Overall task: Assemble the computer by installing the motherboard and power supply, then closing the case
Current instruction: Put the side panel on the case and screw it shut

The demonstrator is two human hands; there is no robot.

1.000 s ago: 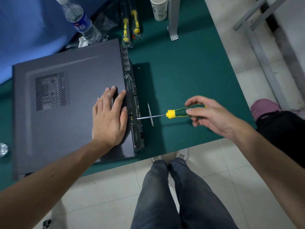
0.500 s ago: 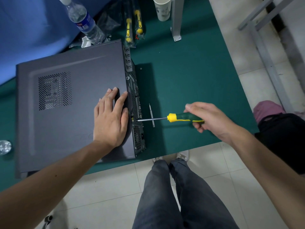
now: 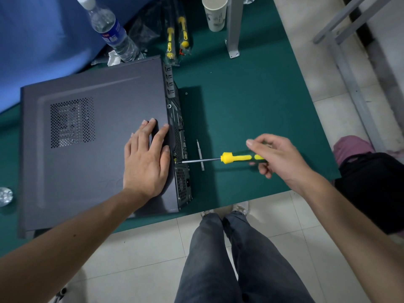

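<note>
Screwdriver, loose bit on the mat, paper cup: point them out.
screwdriver [image 3: 235, 157]: head view, yellow collar of the handle
loose bit [image 3: 200, 155]: head view, mid shaft
paper cup [image 3: 215, 17]: head view, outer wall

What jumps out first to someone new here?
The dark computer case lying flat on the green table, with the left hand pressed flat on its side panel. Next, the yellow-and-green screwdriver gripped in the right hand, tip at the case's rear edge. A water bottle and paper cup stand behind.
</note>
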